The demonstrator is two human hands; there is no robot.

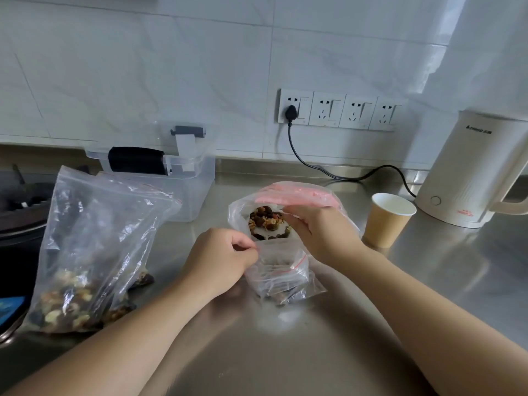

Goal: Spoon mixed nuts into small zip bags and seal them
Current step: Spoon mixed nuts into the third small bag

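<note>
Nuts [267,218] over small zip bag [278,277]

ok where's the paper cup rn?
Head view, right of centre: the paper cup stands upright on the steel counter, between the white kettle and the right hand.

A single head-worn camera looks forward and down, close over the steel counter [285,352], facing the tiled wall [171,67].

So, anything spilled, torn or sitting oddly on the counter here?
No spill shows on the steel counter. The one oddity: the large nut bag on the left stands open and slumped, with a few nuts bulging at its base, apparently still inside plastic.
</note>
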